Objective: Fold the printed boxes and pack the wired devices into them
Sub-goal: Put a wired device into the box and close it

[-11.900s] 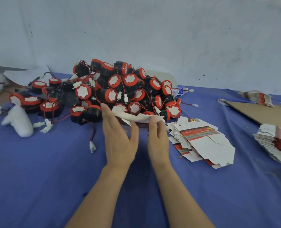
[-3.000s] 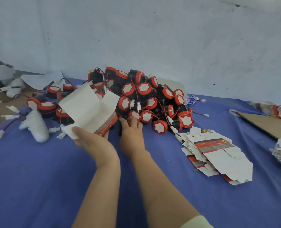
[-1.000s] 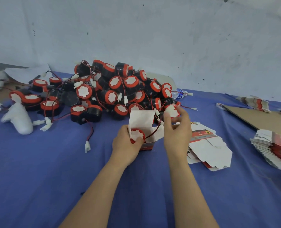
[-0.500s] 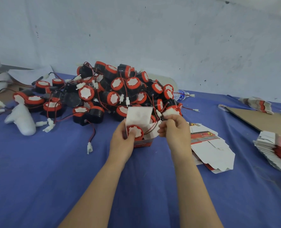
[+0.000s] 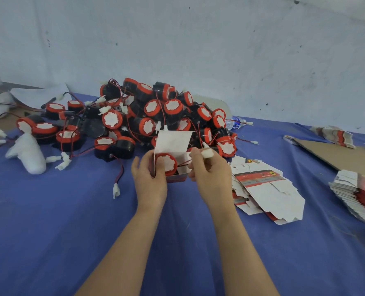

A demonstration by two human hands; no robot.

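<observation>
left hand [image 5: 149, 178] clasps small open printed cardboard box [image 5: 175, 162] holding round red-capped black device [image 5: 166, 163] | right hand [image 5: 211, 176] pinches its white plastic connector [image 5: 207, 153]

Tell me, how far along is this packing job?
Barely begun. One box is folded, a device sitting in it, steadied by the left hand. The right hand is tucking its white plug. A big pile and flat boxes remain.

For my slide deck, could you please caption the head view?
Left hand steadies open box holding a device; right hand gathers its white connector.
</observation>
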